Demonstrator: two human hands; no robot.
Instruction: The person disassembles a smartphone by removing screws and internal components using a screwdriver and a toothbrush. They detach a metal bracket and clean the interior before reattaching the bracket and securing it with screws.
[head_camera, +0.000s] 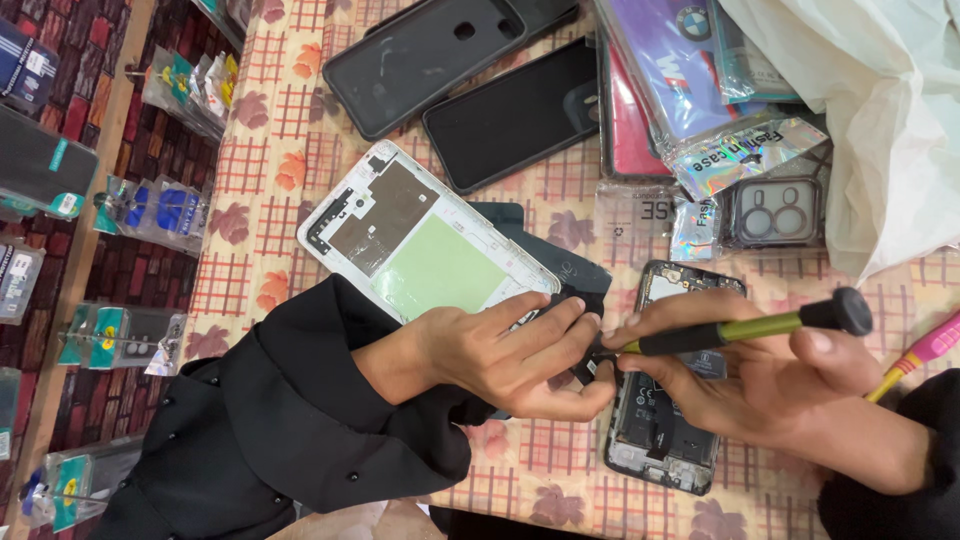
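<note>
Right hand (760, 385) with screwdriver (740, 328), left hand (510, 355) on small part (590, 365).

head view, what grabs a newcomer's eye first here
Centre frame, the left hand pinches a small black part while the right hand aims a green-and-black screwdriver at it. Beneath them lies an opened phone; a white phone frame with a green patch lies up-left on the floral tablecloth.

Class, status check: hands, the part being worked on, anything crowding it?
Left hand pinches small black part. Right hand holds screwdriver. Opened phone underneath; white frame alongside.
</note>
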